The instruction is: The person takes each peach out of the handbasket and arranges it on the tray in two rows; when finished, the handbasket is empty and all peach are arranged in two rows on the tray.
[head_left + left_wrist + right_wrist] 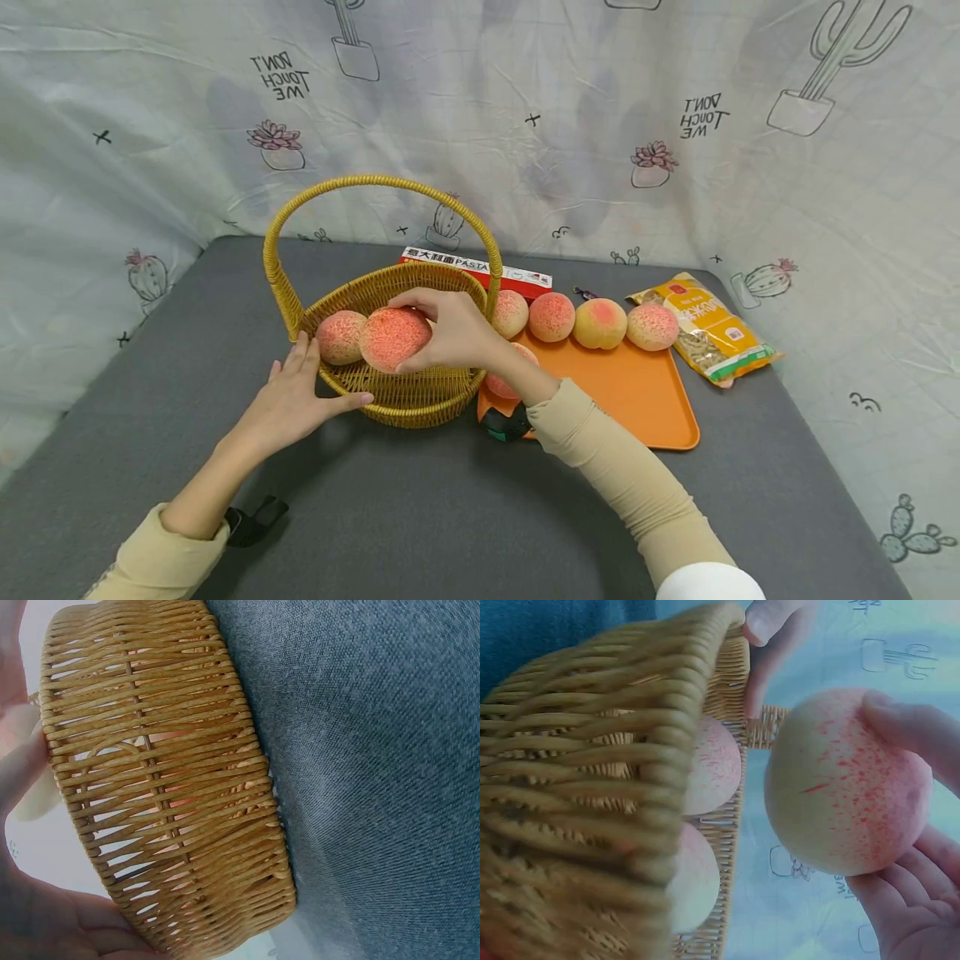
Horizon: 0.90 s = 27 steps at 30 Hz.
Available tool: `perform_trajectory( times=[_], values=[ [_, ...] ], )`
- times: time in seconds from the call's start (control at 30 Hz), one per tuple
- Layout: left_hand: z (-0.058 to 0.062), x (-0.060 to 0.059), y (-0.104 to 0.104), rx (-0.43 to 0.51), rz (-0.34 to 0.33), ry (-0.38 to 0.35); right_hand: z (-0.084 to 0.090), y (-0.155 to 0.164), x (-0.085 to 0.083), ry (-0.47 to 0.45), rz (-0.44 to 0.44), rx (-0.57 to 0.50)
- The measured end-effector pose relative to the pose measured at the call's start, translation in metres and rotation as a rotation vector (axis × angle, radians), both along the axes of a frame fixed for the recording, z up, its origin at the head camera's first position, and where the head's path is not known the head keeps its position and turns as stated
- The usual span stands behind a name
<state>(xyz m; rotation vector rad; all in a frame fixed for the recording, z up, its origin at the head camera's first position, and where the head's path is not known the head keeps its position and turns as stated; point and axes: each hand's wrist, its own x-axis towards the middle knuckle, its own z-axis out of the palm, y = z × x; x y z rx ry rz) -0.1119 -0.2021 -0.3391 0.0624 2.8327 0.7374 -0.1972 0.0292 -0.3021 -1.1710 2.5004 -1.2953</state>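
Observation:
In the head view my right hand holds a pink speckled peach over the oval woven basket. The right wrist view shows this peach between thumb and fingers, above the rim. Inside the basket lie a peach and another peach; from the head only one peach shows, and the held one blocks part of the inside. My left hand rests on the basket's near left rim, fingers and thumb spread. In the left wrist view its thumb lies over the rim.
Right of the basket is an orange tray, with several peaches along its far and left edges. A black and green object lies at its near left corner. Behind are a pasta box and a yellow bag. The tall handle arches over the basket.

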Motion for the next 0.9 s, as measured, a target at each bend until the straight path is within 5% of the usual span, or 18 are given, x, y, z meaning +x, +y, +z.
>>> perform_trajectory(
  times=[0.33,0.7,0.9],
  values=[
    [0.000,0.002,-0.001,-0.001,-0.003,0.009,-0.012,0.039,0.011,-0.176,-0.063,-0.286],
    [0.000,0.002,-0.002,0.002,-0.008,0.007,-0.022,0.078,0.022,-0.177,-0.192,-0.457],
    [0.000,0.001,-0.002,0.004,-0.007,0.007,-0.021,0.091,0.031,-0.181,-0.233,-0.456]
  ],
)
